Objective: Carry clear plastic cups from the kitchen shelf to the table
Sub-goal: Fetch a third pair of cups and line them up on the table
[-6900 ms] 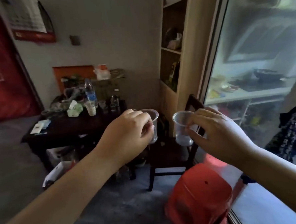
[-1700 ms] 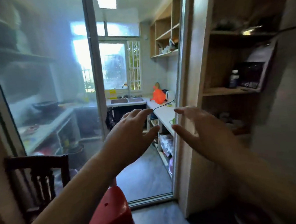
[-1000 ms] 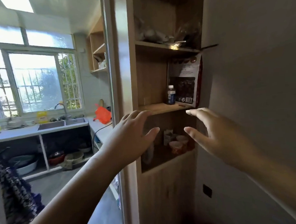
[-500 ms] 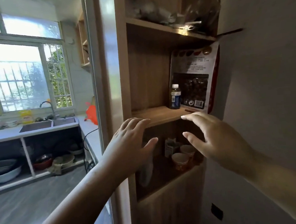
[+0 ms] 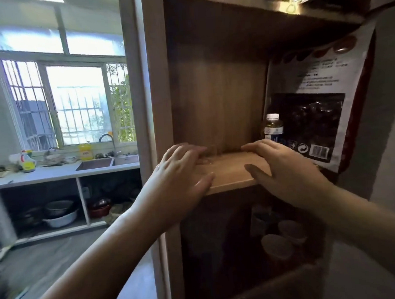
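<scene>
Wood-grain shelving fills the near view, its middle wooden shelf board [image 5: 230,172] under both hands. Left hand [image 5: 182,178] and right hand [image 5: 283,169] are spread open, holding nothing. At the left fingertips' 1 o'clock a faint clear plastic cup [image 5: 212,154] stands on the board. At the right hand's 1 o'clock sit a small white-capped bottle [image 5: 273,127] and a large printed pouch [image 5: 320,100], its writing unreadable. Two lidded tubs [image 5: 276,246] sit below; a kitchen counter [image 5: 54,173] lies at 9 o'clock.

Daylight pours through a barred window [image 5: 78,105] above a white surface [image 5: 54,173] with a sink [image 5: 95,164]; a wooden shelf unit [image 5: 216,102] stands right, over grey floor [image 5: 48,260].
</scene>
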Action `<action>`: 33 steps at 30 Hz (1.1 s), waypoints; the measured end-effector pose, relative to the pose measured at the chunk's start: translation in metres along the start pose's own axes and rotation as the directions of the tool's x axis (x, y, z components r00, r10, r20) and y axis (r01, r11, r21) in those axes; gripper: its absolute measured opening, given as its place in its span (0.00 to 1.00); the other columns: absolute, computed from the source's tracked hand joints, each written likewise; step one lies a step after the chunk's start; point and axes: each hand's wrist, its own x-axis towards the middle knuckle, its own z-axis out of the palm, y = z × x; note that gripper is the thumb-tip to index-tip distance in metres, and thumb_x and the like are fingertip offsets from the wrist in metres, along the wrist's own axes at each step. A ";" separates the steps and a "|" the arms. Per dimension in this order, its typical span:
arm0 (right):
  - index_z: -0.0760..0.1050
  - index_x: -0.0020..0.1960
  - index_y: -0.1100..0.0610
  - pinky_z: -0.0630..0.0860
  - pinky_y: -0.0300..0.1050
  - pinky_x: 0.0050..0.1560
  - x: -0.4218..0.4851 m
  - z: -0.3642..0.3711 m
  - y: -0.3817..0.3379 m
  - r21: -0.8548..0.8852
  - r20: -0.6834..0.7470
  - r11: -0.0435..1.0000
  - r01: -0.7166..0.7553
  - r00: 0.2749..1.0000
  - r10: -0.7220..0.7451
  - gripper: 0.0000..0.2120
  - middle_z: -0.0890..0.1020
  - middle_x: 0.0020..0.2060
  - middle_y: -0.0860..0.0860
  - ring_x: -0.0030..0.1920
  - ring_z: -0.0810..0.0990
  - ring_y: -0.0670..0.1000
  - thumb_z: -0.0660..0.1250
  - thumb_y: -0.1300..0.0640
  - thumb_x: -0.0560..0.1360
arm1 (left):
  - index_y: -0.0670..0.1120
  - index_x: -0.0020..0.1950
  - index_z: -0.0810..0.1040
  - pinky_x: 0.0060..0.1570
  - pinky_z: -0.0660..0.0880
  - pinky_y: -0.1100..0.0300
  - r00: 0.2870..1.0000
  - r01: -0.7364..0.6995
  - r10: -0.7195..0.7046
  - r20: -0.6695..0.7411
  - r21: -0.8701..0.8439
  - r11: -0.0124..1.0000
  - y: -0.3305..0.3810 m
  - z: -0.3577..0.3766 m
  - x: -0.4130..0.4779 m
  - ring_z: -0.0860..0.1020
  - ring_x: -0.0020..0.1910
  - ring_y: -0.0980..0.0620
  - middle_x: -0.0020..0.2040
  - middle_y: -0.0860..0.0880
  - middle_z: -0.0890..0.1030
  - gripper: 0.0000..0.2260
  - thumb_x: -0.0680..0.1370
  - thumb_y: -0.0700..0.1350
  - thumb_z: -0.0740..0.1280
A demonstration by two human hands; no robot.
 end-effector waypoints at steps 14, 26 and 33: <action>0.68 0.67 0.54 0.66 0.35 0.54 0.141 0.098 0.155 0.207 0.165 0.971 0.123 0.973 -0.159 0.21 0.74 0.62 0.51 0.60 0.73 0.49 0.65 0.54 0.75 | 0.49 0.72 0.61 0.67 0.61 0.56 0.929 0.288 -0.331 0.165 0.237 0.928 -0.018 0.132 0.132 0.61 0.70 0.52 0.71 0.50 0.66 0.26 0.77 0.55 0.61; 0.71 0.64 0.54 0.73 0.44 0.52 0.189 0.162 0.178 0.232 0.257 0.953 0.196 0.932 -0.254 0.19 0.77 0.58 0.53 0.56 0.76 0.54 0.64 0.56 0.74 | 0.50 0.71 0.63 0.64 0.65 0.53 0.886 0.350 -0.426 0.182 0.338 0.874 -0.038 0.167 0.158 0.65 0.68 0.50 0.69 0.49 0.70 0.24 0.77 0.54 0.60; 0.76 0.53 0.55 0.76 0.48 0.44 0.191 0.169 0.186 0.228 0.268 0.956 0.185 0.932 -0.245 0.10 0.78 0.46 0.50 0.46 0.77 0.52 0.63 0.53 0.75 | 0.49 0.70 0.66 0.62 0.68 0.53 0.876 0.383 -0.452 0.165 0.332 0.862 -0.042 0.175 0.166 0.67 0.65 0.50 0.66 0.49 0.72 0.22 0.77 0.53 0.62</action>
